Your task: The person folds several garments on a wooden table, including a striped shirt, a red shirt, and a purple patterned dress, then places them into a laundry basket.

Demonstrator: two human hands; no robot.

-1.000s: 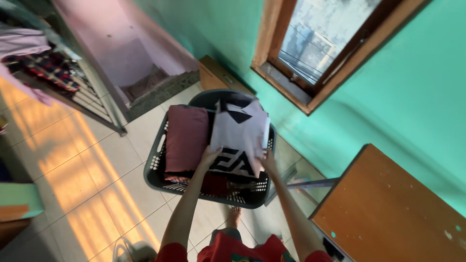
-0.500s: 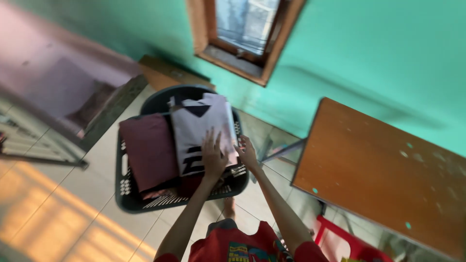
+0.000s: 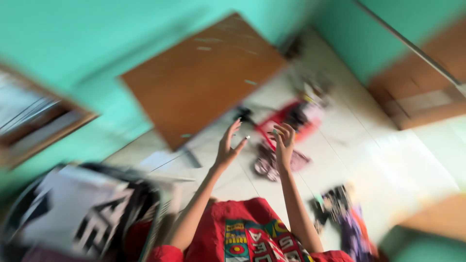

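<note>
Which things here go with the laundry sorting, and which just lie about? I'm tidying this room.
In hand: laundry basket with the folded black-and-white cloth; left hand and right hand, both empty.
Lying about: wooden table, red stool, clothes on the floor.

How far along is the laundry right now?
Done: folded clothes, a black-and-white piece on top, sit in the dark laundry basket. In hand: nothing; the left hand and right hand are raised, empty. Left: blurred clothes on the tiled floor beyond the hands.
</note>
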